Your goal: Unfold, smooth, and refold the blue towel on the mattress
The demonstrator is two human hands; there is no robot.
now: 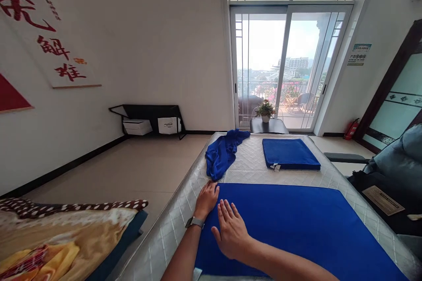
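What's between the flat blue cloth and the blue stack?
In the head view, only pale mattress separates the flat blue cloth from the blue stack.

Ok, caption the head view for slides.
Left hand and right hand near the edge of blue cloth on a mattress.

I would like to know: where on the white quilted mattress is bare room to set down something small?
The white quilted mattress is bare between the crumpled blue cloth and the folded rectangular blue cloth. A narrower bare strip borders the right side of the large flat blue cloth. Crowded: that cloth's left end, with the left hand and right hand.
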